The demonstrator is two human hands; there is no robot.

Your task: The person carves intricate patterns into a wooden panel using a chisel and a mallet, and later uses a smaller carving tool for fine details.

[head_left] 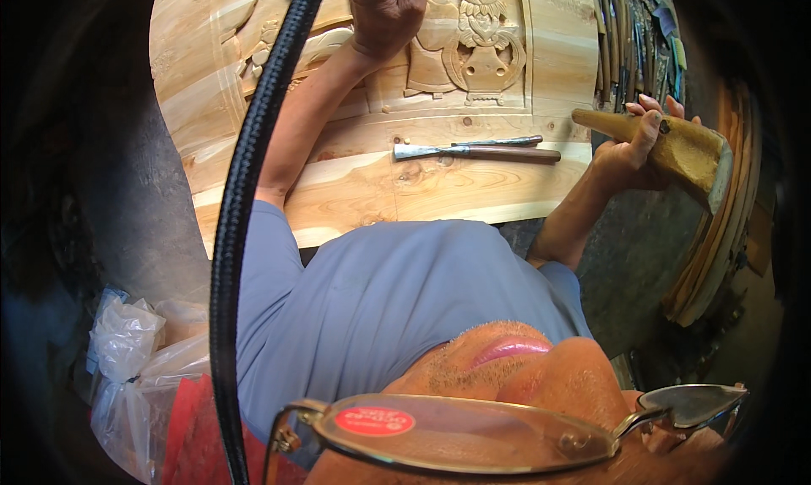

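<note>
A pale wooden panel (372, 181) with a relief carving (473, 46) lies in front of me. My left hand (384, 12) rests on the carving at the top edge, fingers closed around a thin tool that is mostly hidden. My right hand (629, 151) is off the panel's right edge, gripping a wooden mallet (688, 151) by its handle, head pointing right. Two chisels (477, 151) lie side by side on the bare lower part of the panel, between my hands.
A row of several carving tools (625, 37) lies at the top right. Curved wooden boards (726, 231) are stacked at the right. A black braided cable (249, 198) hangs down on the left. Plastic bags (135, 358) sit at the lower left. My glasses (465, 434) fill the bottom.
</note>
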